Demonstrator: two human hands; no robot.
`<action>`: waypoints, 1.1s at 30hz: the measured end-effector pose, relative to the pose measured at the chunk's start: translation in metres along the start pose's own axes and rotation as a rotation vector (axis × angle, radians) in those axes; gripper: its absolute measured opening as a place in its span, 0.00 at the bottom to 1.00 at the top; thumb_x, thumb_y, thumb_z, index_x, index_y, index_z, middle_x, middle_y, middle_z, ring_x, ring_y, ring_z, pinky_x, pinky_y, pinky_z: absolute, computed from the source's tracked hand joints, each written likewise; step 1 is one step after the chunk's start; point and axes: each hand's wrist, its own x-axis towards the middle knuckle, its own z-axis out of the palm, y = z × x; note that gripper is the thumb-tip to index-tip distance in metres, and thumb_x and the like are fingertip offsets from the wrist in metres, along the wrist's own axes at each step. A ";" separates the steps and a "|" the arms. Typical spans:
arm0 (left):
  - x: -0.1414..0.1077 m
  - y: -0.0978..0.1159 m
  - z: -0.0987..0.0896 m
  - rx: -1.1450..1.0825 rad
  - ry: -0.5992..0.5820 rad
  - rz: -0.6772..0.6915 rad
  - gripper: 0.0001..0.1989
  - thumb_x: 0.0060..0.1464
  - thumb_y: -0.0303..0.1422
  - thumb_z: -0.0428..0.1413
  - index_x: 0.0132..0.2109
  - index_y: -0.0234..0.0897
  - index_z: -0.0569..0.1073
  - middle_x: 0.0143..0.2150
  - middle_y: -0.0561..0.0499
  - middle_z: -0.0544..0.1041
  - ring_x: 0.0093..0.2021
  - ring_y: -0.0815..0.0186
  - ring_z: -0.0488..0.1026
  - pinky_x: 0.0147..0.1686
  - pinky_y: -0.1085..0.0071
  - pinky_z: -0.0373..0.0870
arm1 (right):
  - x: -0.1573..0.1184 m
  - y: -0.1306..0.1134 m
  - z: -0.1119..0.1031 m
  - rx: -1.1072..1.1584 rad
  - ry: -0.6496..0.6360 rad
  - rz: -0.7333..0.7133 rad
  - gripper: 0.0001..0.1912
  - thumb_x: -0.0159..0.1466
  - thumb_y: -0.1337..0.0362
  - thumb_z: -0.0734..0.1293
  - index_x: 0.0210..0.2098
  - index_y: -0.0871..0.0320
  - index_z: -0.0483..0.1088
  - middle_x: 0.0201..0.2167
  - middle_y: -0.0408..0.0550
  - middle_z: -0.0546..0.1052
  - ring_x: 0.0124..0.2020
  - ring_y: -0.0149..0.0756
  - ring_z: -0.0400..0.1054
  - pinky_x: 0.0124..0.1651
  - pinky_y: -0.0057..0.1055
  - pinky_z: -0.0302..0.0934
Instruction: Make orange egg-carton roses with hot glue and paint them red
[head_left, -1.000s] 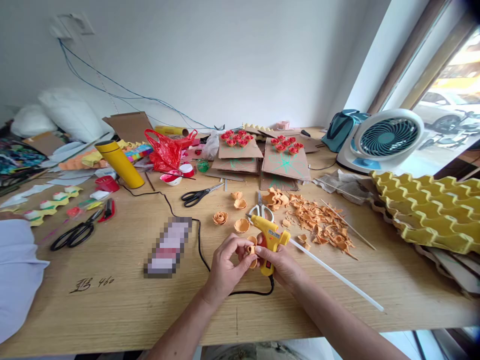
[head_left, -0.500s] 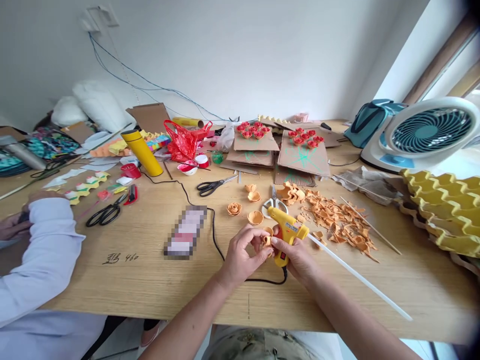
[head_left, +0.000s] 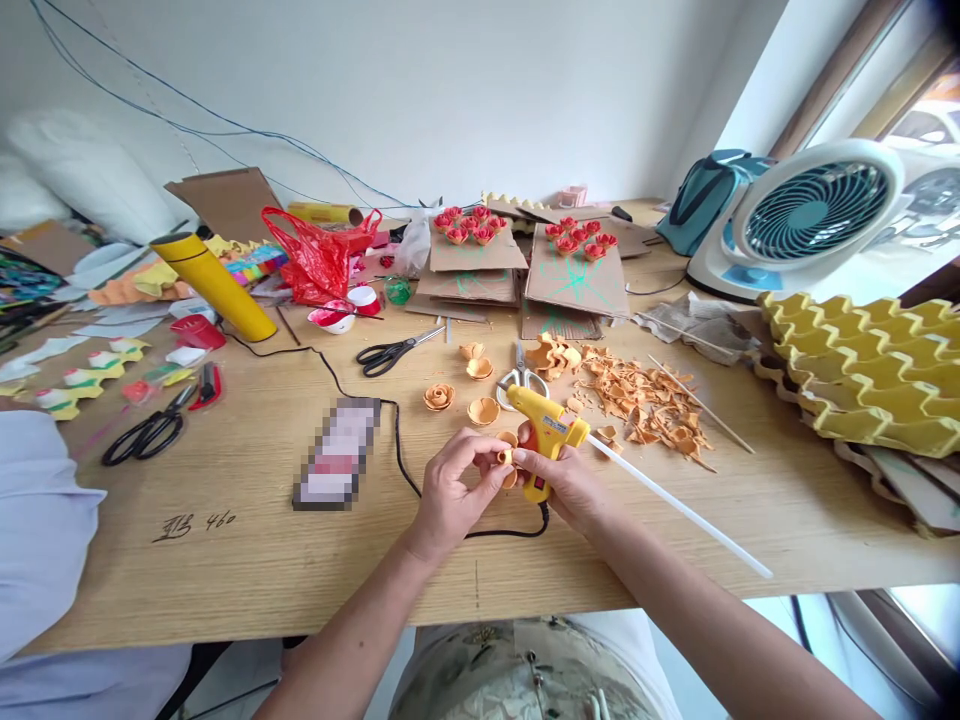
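Between the fingertips of my left hand (head_left: pixel 459 487) is a small orange paper flower piece (head_left: pixel 505 457), curled into a bud. My right hand (head_left: pixel 564 482) grips a yellow hot glue gun (head_left: pixel 545 430), and its thumb presses against the bud too. A long white glue stick (head_left: pixel 682 506) juts from the back of the gun towards the lower right. Just beyond my hands lie an orange cup-shaped piece (head_left: pixel 484 411), a rolled orange rose (head_left: pixel 439 397) and white-handled scissors (head_left: pixel 523 378). Part of the bud is hidden by my fingers.
Orange scraps (head_left: pixel 645 395) are heaped at right, near stacked yellow egg trays (head_left: pixel 847 370) and a fan (head_left: pixel 814 215). Red flowers (head_left: pixel 469 226) stand on cardboard behind. Black scissors (head_left: pixel 397 350) and a pixelated phone (head_left: pixel 336 455) lie left. A co-worker's sleeve (head_left: pixel 45 530) enters at far left.
The view has shifted to the right, so everything appears further left and a little higher. My hands keep the same hold on the bud and the glue gun.
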 end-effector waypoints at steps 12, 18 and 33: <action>0.001 0.000 0.000 0.008 -0.012 -0.044 0.04 0.61 0.27 0.61 0.42 0.39 0.76 0.32 0.55 0.72 0.30 0.72 0.70 0.34 0.76 0.71 | 0.001 0.000 0.000 0.001 0.011 -0.011 0.26 0.47 0.55 0.84 0.35 0.54 0.68 0.27 0.37 0.72 0.25 0.27 0.65 0.30 0.28 0.59; -0.006 -0.007 -0.001 -0.098 -0.075 -0.074 0.16 0.62 0.37 0.63 0.54 0.40 0.72 0.41 0.51 0.70 0.33 0.69 0.69 0.38 0.70 0.73 | 0.001 -0.002 0.000 0.033 0.023 -0.016 0.25 0.48 0.55 0.84 0.34 0.54 0.69 0.27 0.37 0.72 0.25 0.27 0.64 0.29 0.27 0.60; 0.001 -0.003 -0.003 0.016 -0.084 -0.032 0.21 0.56 0.30 0.66 0.55 0.41 0.71 0.47 0.48 0.74 0.38 0.67 0.69 0.37 0.71 0.69 | -0.002 -0.006 -0.001 0.000 -0.004 -0.006 0.24 0.49 0.54 0.83 0.34 0.54 0.69 0.28 0.39 0.73 0.25 0.28 0.64 0.29 0.28 0.60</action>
